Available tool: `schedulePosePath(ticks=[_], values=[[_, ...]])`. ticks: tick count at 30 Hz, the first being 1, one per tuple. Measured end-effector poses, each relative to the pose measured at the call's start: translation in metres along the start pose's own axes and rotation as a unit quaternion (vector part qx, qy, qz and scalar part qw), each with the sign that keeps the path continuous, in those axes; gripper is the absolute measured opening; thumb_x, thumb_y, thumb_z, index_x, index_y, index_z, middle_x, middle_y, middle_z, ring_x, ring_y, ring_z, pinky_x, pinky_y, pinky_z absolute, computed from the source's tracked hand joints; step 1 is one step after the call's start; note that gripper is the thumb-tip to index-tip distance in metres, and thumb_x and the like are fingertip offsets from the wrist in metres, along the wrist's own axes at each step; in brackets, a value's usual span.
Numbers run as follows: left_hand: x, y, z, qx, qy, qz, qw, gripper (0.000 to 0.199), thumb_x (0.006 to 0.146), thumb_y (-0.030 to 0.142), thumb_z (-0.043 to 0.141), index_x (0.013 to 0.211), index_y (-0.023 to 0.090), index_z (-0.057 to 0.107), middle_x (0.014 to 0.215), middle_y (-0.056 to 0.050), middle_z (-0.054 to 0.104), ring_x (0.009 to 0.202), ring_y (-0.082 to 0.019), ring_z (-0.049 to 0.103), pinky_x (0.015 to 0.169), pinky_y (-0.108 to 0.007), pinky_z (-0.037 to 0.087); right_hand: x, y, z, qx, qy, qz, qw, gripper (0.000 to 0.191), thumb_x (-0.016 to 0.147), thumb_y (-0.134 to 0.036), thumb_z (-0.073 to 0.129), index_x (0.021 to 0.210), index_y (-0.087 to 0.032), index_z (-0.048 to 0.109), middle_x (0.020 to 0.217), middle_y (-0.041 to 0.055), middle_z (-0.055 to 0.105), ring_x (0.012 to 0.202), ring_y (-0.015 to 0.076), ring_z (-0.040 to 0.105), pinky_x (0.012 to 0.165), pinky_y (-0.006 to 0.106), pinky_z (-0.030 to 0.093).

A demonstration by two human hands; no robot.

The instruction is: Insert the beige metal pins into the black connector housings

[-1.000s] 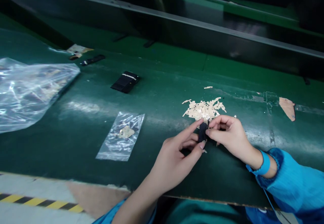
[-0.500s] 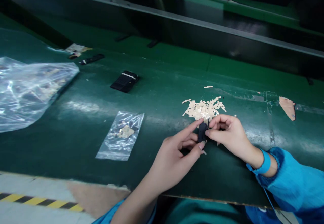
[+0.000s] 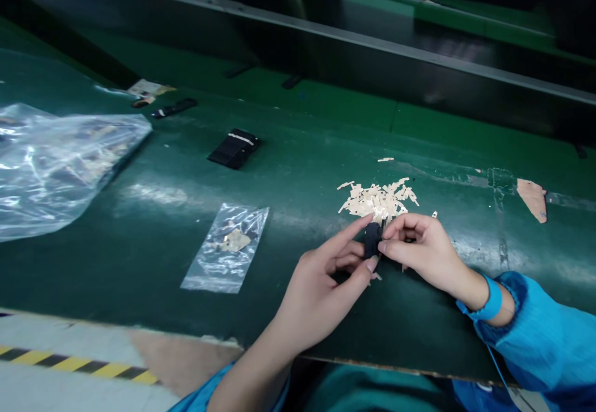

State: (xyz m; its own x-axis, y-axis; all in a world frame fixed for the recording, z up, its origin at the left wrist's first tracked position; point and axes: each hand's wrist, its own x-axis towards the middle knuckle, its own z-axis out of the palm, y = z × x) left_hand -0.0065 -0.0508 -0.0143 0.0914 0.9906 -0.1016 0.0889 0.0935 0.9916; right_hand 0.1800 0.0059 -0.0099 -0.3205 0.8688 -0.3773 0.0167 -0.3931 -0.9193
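Note:
Between the index finger and thumb of my left hand (image 3: 323, 288) is a small black part (image 3: 372, 240), held upright just above the green table. My right hand (image 3: 421, 247) pinches at the right edge of that part, its thumb and index finger closed there; a thin dark piece shows at those fingertips, too small to make out. Directly beyond the fingers lies a pile of small pale flat strips (image 3: 376, 200). A few more strips lie under and beside my hands, partly hidden by them.
On the green table (image 3: 288, 238) are a small clear bag (image 3: 226, 247) with pieces inside, a flat black stack (image 3: 234, 148), a narrow black part (image 3: 174, 108) and a large clear bag (image 3: 60, 170) at left. A brown scrap (image 3: 532, 200) lies right. A dark ledge runs behind.
The black part has turned slightly between my fingers and shows a broader face. The view has shifted a little; both hands keep nearly the same place.

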Motion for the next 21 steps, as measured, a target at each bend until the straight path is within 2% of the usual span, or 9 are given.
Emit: schedulePosePath(ticks=[5, 16, 21], values=[[-0.0018, -0.0001, -0.0008, 0.001, -0.004, -0.001, 1.0, 0.057, 0.091, 0.013, 0.071, 0.146, 0.027, 0.065, 0.082, 0.004, 0.075, 0.07, -0.01, 0.076, 0.07, -0.016, 0.06, 0.0003, -0.0023, 0.0008, 0.008, -0.001, 0.014, 1.0, 0.024, 0.068, -0.032, 0.09, 0.069, -0.019, 0.071, 0.064, -0.001, 0.068, 0.054, 0.0104, 0.052, 0.047, 0.022, 0.04], [0.0022, 0.005, -0.003, -0.038, -0.038, -0.047, 0.997, 0.055, 0.091, 0.012, 0.071, 0.145, 0.025, 0.066, 0.079, 0.005, 0.071, 0.067, -0.01, 0.075, 0.07, -0.019, 0.061, 0.0034, -0.0032, -0.0043, 0.0, -0.034, 0.024, 0.999, 0.018, 0.068, -0.025, 0.084, 0.063, -0.019, 0.068, 0.057, -0.0041, 0.062, 0.047, 0.0079, 0.044, 0.046, 0.023, 0.035], [0.0018, 0.0065, -0.0031, -0.041, -0.046, -0.054, 0.997, 0.053, 0.092, 0.013, 0.071, 0.144, 0.023, 0.066, 0.079, 0.004, 0.07, 0.067, -0.011, 0.075, 0.071, -0.02, 0.061, 0.0031, -0.0017, -0.0036, 0.002, -0.023, 0.02, 1.0, 0.016, 0.067, -0.023, 0.083, 0.062, -0.019, 0.068, 0.055, -0.0049, 0.06, 0.047, 0.0076, 0.042, 0.047, 0.023, 0.035]])
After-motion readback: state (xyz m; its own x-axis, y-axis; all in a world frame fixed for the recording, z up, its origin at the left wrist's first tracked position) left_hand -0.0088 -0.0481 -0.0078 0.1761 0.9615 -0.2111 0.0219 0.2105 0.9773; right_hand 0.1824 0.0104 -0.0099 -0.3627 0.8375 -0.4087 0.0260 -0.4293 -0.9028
